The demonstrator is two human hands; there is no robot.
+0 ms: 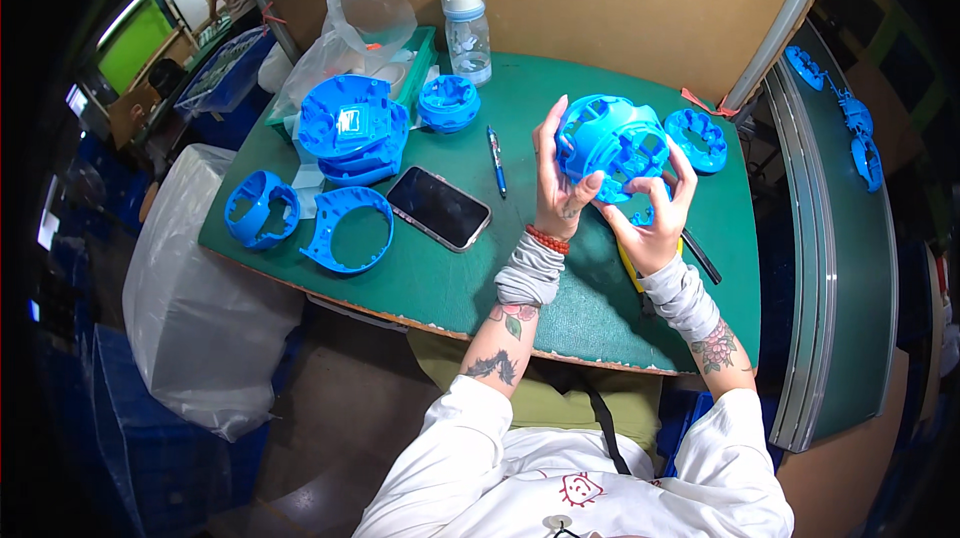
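Note:
Between my two hands, above the right part of the green table point(450, 288), is a round blue plastic housing point(612, 143) with cut-out openings. My left hand point(560, 178) grips its left side, fingers pointing up and thumb near the lower edge. On the lower right side, my right hand point(660, 213) holds it with curled fingers, thumb and forefinger close to an opening. Beneath the hands, partly hidden, lie a yellow item point(632, 268) and a black stick-like tool point(702, 258). A blue ring-shaped part point(696, 141) rests just right of the housing.
Left on the table are stacked blue shells point(350, 128), a small round blue part point(448, 103), two blue rings point(262, 210), a phone point(440, 208) and a pen point(497, 163). A water bottle point(467, 33) stands behind. A conveyor point(845, 228) with blue parts runs along the right.

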